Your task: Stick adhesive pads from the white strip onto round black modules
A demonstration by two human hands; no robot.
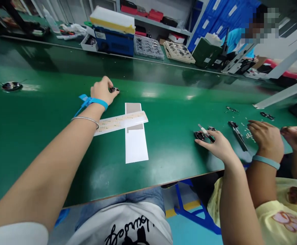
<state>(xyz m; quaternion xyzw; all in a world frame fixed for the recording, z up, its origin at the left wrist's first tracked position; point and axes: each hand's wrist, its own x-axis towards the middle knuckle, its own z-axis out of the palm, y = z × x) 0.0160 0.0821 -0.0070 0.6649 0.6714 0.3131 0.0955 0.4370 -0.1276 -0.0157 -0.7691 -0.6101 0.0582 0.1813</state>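
My left hand point(102, 90) is stretched out over the green table, its fingers closed on a small dark part point(114, 90). Below it, a white strip with rows of tiny coloured dots point(112, 122) lies across an upright white and grey sheet point(137, 146). To the right, my right hand point(218, 144) holds a slim pen-like tool with a white section point(203, 130). Its thumb and fingers are around a black round part point(198, 135), seemingly touching it. Another small dark part point(211, 128) shows just behind these fingers.
At far left lies another black round part point(12, 86). A co-worker's hands point(267, 137) work at the right, beside tweezers point(238, 136) and scattered small white pieces point(249, 134). Along the back stand a blue box point(115, 43), a clear parts tray point(148, 47) and a beige tray point(179, 51).
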